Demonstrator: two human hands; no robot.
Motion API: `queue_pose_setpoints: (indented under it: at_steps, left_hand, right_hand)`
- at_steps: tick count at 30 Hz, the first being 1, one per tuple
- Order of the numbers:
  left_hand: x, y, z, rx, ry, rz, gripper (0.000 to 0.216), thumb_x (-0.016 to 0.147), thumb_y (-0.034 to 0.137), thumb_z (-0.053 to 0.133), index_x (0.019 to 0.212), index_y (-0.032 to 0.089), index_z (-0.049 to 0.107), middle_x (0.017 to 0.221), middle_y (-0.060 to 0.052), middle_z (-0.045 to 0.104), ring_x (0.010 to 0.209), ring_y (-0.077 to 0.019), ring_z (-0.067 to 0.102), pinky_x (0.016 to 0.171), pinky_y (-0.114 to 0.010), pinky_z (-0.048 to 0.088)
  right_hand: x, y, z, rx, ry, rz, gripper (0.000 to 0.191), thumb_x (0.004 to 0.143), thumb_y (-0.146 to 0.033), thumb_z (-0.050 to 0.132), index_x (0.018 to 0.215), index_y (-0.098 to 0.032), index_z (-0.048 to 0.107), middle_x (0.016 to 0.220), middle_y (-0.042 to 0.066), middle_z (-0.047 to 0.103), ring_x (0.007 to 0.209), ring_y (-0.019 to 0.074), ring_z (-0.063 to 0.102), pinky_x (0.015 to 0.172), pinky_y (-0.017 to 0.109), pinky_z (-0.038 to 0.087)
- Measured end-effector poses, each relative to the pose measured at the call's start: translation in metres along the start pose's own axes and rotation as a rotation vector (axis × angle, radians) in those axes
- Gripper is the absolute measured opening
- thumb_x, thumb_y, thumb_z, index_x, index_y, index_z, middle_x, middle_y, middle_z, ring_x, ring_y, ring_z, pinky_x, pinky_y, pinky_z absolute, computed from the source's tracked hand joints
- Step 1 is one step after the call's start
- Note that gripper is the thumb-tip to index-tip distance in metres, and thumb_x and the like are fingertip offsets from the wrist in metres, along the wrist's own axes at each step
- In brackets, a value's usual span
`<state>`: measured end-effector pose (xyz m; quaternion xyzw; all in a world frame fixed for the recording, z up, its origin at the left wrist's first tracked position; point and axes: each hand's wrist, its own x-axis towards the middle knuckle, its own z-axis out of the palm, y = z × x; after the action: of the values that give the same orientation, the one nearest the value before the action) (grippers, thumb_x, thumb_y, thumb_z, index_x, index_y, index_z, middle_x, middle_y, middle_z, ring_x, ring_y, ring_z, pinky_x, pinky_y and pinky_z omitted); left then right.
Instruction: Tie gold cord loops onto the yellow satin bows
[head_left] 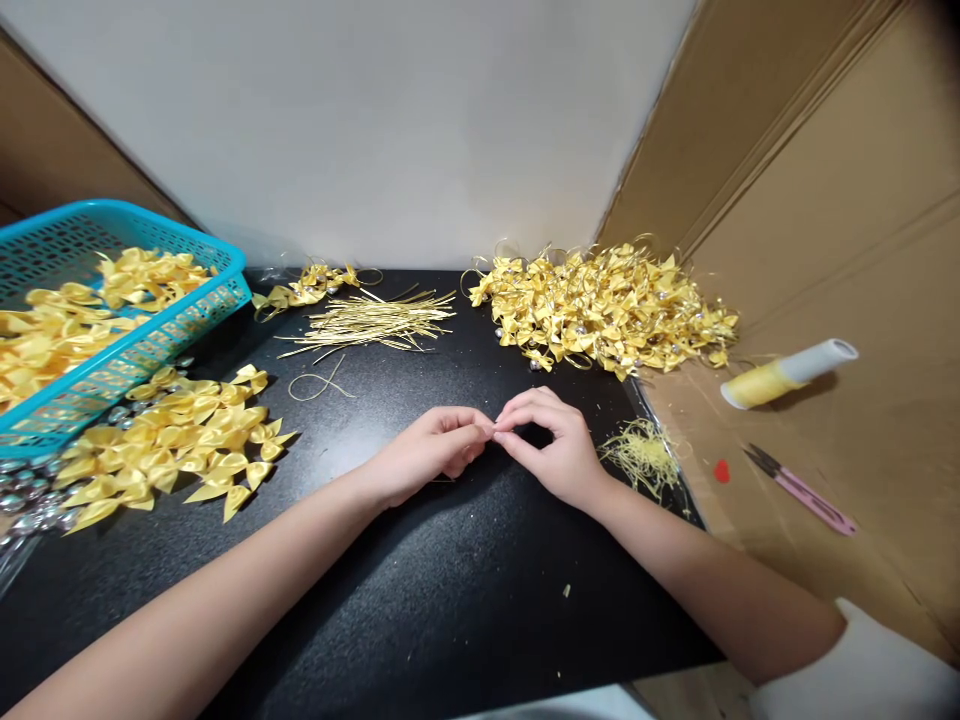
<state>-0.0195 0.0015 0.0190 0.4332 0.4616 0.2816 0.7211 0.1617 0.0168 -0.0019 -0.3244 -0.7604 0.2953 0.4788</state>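
Observation:
My left hand [431, 450] and my right hand [551, 445] rest on the black mat [450, 600], their pinched fingertips meeting at the middle. Both are closed on something too small to make out. To the left lies a heap of plain yellow ribbon bows [176, 435]. At the back right is a large pile of yellow bows with gold loops and beads [607, 305]. A bundle of gold cord pieces [371, 322] lies at the back centre, with a single gold loop [319, 383] in front of it.
A blue basket [120, 350] of yellow bows stands at the left, with silver beads [26, 500] below it. On the cardboard to the right lie a yellow thread spool [787, 373], pink snips [802, 490], a red scrap [721, 470] and thread offcuts [645, 455].

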Motion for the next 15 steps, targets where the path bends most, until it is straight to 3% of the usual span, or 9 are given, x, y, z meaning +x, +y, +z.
queue_pose_setpoints:
  at_steps: [7,15]
  left_hand:
    - [0.0021,-0.0063,-0.0002,0.008,0.031,0.057,0.029,0.075,0.043,0.067,0.072,0.015,0.059,0.049,0.009,0.031,0.044,-0.0043,0.022,0.041,-0.018,0.018]
    - [0.0026,-0.0072,0.0017,0.038,0.112,0.092,0.026,0.075,0.041,0.066,0.076,0.015,0.063,0.049,0.008,0.037,0.043,-0.0044,0.025,0.04,-0.018,0.018]
  right_hand:
    - [0.0007,0.0028,-0.0019,0.119,-0.056,0.127,0.006,0.077,-0.016,0.073,0.079,-0.022,0.073,0.083,0.002,0.07,0.08,0.0158,0.066,0.077,0.033,0.054]
    - [0.0016,0.0008,-0.0056,0.054,-0.059,0.037,0.012,0.075,-0.02,0.075,0.086,-0.023,0.071,0.086,0.003,0.069,0.084,0.0174,0.065,0.077,0.034,0.053]
